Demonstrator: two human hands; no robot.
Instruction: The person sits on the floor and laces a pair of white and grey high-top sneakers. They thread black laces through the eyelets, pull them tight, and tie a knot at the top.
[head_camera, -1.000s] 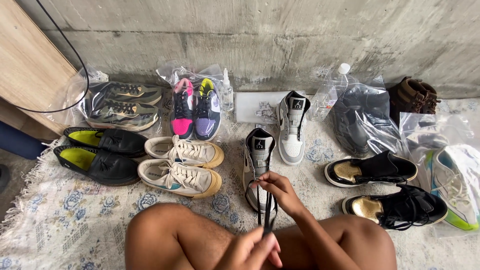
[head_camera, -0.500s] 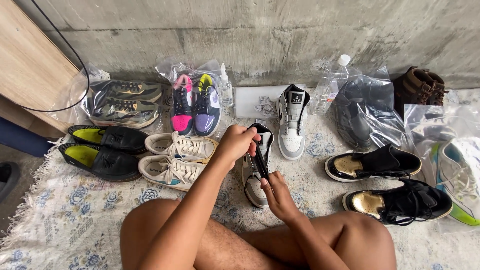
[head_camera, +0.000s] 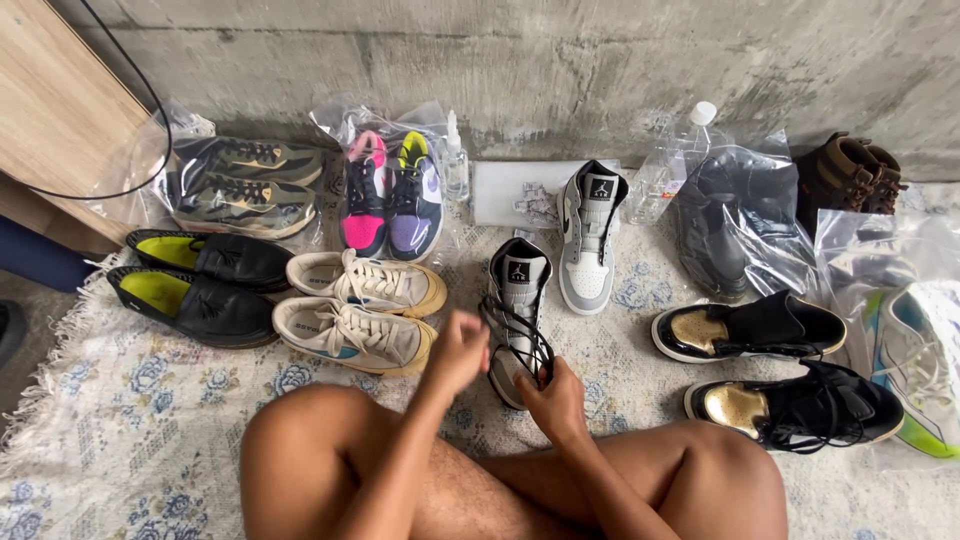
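Shoe: the grey high-top shoe (head_camera: 516, 310) is set on the rug (head_camera: 120, 420), near its middle, just in front of the knees.
Left hand (head_camera: 458, 350): fingers closed, black laces (head_camera: 520, 340) seemingly pinched.
Right hand (head_camera: 556, 400): laces are gripped.
Risk: laces could be tangled if pulled unevenly.
Bags: the pink-and-purple pair (head_camera: 392, 195) is kept in a clear bag (head_camera: 340, 120); black boots (head_camera: 712, 225) are kept in another.

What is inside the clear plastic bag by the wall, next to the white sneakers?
The clear bag holds a pink sneaker and a purple one with yellow lining. Their soles are hidden.
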